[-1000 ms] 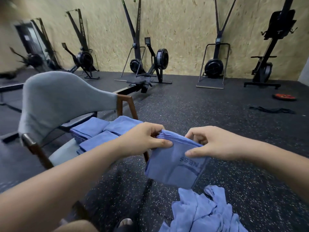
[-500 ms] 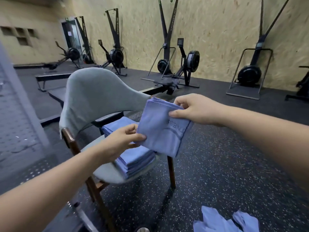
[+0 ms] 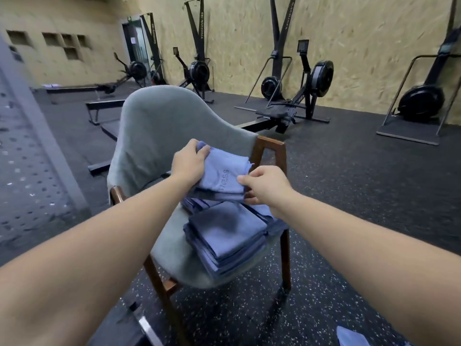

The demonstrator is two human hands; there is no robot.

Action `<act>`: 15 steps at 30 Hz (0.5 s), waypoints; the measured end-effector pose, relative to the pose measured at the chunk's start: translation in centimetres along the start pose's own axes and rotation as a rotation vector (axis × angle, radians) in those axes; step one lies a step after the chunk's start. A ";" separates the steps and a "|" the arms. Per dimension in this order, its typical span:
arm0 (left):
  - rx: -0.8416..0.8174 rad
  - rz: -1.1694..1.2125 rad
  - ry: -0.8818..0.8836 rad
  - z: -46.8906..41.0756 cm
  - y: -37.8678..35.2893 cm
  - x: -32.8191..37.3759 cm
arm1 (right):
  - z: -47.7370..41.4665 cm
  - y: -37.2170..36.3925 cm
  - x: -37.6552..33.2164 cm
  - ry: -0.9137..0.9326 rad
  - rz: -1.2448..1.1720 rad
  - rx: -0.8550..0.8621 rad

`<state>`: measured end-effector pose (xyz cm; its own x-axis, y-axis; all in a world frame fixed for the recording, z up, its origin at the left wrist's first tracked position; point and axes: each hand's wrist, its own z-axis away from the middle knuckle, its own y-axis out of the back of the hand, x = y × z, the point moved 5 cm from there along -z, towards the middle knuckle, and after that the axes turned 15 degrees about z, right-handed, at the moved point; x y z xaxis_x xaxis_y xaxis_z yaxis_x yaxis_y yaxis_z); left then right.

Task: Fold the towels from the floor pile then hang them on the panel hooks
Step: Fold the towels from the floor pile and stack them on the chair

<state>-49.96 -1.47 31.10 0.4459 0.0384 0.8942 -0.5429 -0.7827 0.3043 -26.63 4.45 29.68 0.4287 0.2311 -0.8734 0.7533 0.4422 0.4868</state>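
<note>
Two hands hold one folded towel [image 3: 224,174] just above the seat of the chair [image 3: 154,136]. The left hand [image 3: 188,162] grips the far corner, fingers curled over the cloth. The right hand [image 3: 265,187] pinches the near right edge between thumb and fingers. The hands are apart, one at each end of the towel.

On the seat below lies a neat stack [image 3: 224,236] of folded towels. More folded cloth sits behind it, partly hidden by the held towel and the right wrist. This towel looks ready to go down on that rear lot.

Folding seems well along, judging by the stack's many layers. A scrap of blue at the lower right edge is likely the pile [image 3: 353,335] on the floor [image 3: 349,196]. Most of the pile is out of view, so how many towels remain cannot be told.

The perforated panel [image 3: 27,156] at the left is blurred. The part in view shows no towel on it, and no hook can be made out. Hanging therefore appears not yet begun, and that whole half of the task is left.
</note>
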 end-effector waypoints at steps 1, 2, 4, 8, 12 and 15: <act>-0.020 -0.112 -0.031 -1.0 -0.2 -0.4 | -0.5 -1.4 0.5 0.008 -0.003 0.015; -0.041 -0.184 -0.048 -1.8 -0.5 -0.7 | -1.2 -2.6 1.0 0.010 -0.001 0.040; -0.091 -0.249 -0.056 -3.7 -1.2 -1.5 | -2.3 -4.5 2.0 0.000 0.005 0.083; -0.218 -0.380 -0.107 -6.8 -2.6 -3.2 | -3.5 -7.8 3.7 -0.080 -0.021 0.085; -0.285 -0.428 -0.074 -7.9 -3.5 -6.0 | -4.0 -10.5 4.1 -0.170 -0.182 -0.034; -0.290 -0.519 -0.053 -8.7 -3.7 -7.5 | -4.7 -10.8 3.8 -0.231 -0.235 -0.058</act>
<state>-57.52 6.57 26.10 0.7355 0.3339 0.5895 -0.4135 -0.4680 0.7810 -35.43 4.60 21.04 0.3533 -0.0829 -0.9318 0.8181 0.5104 0.2648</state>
